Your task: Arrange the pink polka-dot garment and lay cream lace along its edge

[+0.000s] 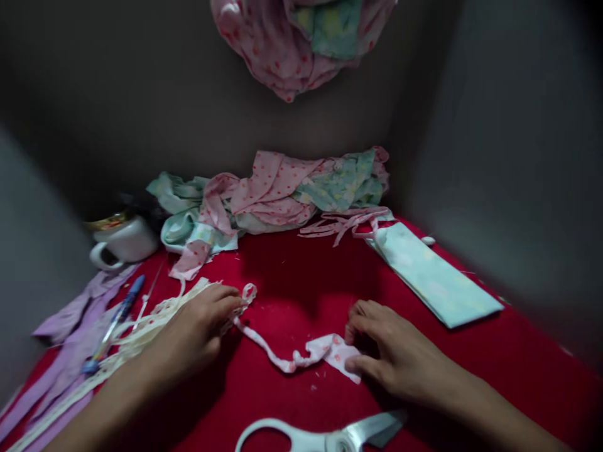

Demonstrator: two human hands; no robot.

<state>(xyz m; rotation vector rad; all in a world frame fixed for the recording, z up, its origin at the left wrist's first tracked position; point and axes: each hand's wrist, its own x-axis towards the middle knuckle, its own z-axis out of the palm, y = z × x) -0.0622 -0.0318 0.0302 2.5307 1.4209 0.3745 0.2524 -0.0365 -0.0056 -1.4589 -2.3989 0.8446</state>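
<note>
My left hand (202, 326) is closed in a pinch on one end of a narrow, pale pink dotted fabric strip (268, 353). A small loop of the strip pokes up past its fingertips. Rolled thin along much of its length, the strip runs right across the red cloth and widens into a flat end. My right hand (386, 348) is at that flat end, fingers curled, with a gap between thumb and forefinger. Its thumb tip overlaps the fabric; whether it grips cannot be told. White-handled scissors (301, 437) lie below both hands, blades pointing right.
A red cloth (292, 270) covers the surface. Pink and mint fabric (277, 188) is heaped behind; a folded mint cloth (438, 273) lies right. On the left are a white mug (127, 242), a pen (127, 301), cream lace (160, 314) and purple strips (66, 358). Pink fabric (292, 56) hangs above.
</note>
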